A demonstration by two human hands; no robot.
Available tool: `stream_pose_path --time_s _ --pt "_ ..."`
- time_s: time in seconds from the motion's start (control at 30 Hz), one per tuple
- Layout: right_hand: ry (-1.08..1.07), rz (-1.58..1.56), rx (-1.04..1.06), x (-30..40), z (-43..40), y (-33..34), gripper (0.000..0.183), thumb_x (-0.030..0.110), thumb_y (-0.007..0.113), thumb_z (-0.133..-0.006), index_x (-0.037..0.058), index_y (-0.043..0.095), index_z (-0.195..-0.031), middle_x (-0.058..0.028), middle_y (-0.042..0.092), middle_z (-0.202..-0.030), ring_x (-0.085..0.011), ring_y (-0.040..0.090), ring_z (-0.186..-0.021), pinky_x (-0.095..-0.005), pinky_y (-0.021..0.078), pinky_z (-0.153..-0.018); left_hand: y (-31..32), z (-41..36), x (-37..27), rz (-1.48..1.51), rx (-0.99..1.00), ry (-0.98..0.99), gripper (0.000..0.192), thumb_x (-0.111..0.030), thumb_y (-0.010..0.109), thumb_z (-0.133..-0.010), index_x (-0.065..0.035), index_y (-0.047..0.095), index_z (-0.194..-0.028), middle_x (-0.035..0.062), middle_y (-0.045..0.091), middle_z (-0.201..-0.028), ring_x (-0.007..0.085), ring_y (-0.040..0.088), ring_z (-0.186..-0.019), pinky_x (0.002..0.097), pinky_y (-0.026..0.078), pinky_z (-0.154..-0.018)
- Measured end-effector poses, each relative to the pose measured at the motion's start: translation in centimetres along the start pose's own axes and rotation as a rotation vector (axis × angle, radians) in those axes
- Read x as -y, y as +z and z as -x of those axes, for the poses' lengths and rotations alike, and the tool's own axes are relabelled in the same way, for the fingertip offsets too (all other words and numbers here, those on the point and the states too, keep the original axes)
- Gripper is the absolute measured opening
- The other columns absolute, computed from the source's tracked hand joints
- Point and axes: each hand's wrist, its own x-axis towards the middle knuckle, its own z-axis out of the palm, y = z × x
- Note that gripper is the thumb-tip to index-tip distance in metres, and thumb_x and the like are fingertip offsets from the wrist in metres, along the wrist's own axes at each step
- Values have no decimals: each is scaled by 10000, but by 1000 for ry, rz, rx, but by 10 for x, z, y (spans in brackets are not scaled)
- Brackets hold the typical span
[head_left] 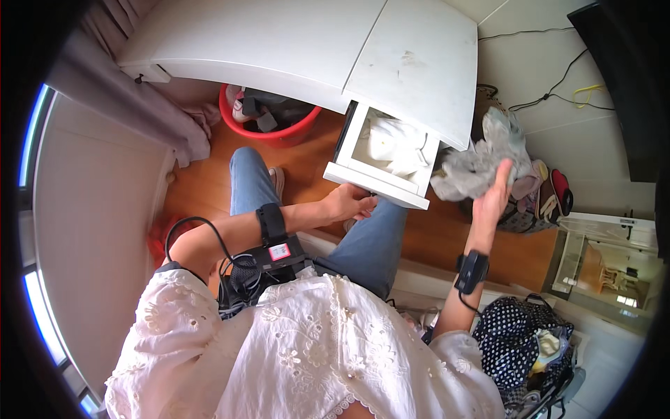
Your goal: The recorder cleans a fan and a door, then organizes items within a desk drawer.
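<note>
My left hand (352, 202) is at the front of a pulled-out white drawer (374, 183), its fingers curled at the lower edge of the drawer front. White cloth or soft packaging (395, 144) lies inside the drawer. To the right of the drawer, my right hand (493, 201) has hold of a crumpled grey cloth (481, 162), with the thumb on its near side; the other fingers are mostly hidden. The drawer belongs to a white desk (413, 68) with a marked top.
A red basin (282, 137) holding several items stands under the desk. Bags and slippers (560, 191) are at the right, near a glass-fronted cabinet (607, 272). A polka-dot bag (505, 335) lies at lower right. A curtain (131, 99) hangs at the left.
</note>
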Motion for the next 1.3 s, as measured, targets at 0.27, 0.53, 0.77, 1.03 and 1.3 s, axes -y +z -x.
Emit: stream_pose_path --time_s 0.27,0.53,0.77,1.03,1.3 --pt "-222 417 -74 4 77 -51 419 235 512 -884 -27 451 -1205 -126 464 -1249 -218 460 -1126 -381 375 -930 -45 50 -6 -132 -143 133 272 -235 640 -812 20 607 -901 81 629 -724 100 583 -663 251 474 -588" --pt "-737 1234 710 -40 122 28 528 61 608 -606 54 546 -1130 -89 500 -1210 -260 455 -1113 -409 294 -950 -52 57 -26 -501 -598 673 283 -77 723 -657 -5 563 -879 92 566 -836 195 571 -795 314 471 -710" --pt "-698 1186 729 -65 126 83 586 89 688 -578 95 529 -1143 -30 486 -1206 -246 440 -1077 -450 259 -913 -54 52 -24 -578 -557 722 229 37 655 -640 -12 578 -850 95 570 -795 195 597 -714 273 480 -575" --pt "-857 1219 698 -68 123 34 446 2 557 -653 87 585 -1090 -44 520 -1175 -225 459 -1097 -396 300 -912 -54 56 -20 -708 -581 761 220 -16 703 -640 -20 566 -812 91 546 -738 215 557 -636 295 449 -562" --pt "-534 1177 344 -56 109 -43 427 -24 540 -727 62 540 -1145 -94 531 -1161 -293 464 -1103 -435 351 -934 -53 48 -29 -644 -563 711 240 -85 743 -640 -37 581 -809 78 544 -714 197 549 -593 293 455 -568"
